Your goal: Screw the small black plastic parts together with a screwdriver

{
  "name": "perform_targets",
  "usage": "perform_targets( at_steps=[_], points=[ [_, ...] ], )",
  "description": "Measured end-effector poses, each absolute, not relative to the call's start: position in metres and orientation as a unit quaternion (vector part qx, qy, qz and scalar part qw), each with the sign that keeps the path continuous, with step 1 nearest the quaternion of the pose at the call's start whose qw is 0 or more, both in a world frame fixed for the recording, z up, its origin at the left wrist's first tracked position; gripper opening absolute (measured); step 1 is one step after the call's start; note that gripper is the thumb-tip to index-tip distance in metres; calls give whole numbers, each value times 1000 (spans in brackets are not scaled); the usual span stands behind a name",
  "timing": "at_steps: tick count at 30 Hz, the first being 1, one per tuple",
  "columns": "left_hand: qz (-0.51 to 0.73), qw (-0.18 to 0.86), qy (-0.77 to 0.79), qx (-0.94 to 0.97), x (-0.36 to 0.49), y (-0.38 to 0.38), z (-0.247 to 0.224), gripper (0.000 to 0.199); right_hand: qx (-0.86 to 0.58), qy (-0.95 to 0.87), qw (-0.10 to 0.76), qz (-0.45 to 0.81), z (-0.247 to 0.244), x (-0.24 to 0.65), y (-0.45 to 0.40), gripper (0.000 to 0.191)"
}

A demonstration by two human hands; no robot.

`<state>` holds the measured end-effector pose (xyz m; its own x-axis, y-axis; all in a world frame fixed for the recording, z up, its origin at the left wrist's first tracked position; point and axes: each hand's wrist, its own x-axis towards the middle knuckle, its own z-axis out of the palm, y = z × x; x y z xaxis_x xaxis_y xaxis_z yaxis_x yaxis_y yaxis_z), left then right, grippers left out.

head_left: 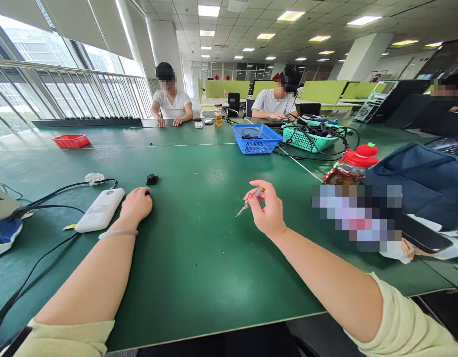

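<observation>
My right hand (268,210) is raised over the green table, gripping a small screwdriver (247,205) between thumb and fingers. Its thin metal tip points down and to the left, apart from anything else. On the left, my left hand (136,206) rests on the tabletop with its fingers curled. A bit of a small black part (147,193) shows at its fingertips; the rest is hidden by the hand. Just beyond those fingers lies another small black part (152,179), which the hand does not hold. A white power bank (101,210) lies left of my left wrist.
Black cables (46,206) run along the left. A red tray (71,141), a blue basket (257,139) and a cable-filled green basket (311,139) stand farther back. At right are a red-lidded bottle (353,163), dark blue bag (422,178) and phone (424,233). Two people sit opposite.
</observation>
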<state>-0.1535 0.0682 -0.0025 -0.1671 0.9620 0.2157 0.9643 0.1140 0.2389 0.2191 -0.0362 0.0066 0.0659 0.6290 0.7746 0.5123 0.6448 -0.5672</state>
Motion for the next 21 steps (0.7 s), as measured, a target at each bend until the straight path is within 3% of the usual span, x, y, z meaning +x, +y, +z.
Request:
perform_targets(
  at_steps=[14,21],
  points=[
    [-238,16,-759,-606,-160,67,6,54,-417,-682,599,52,7,219,-36,21],
    [-361,47,-732,-575,-156,58,18,40,-414,-682,600,50,9,221,-37,21]
  ],
)
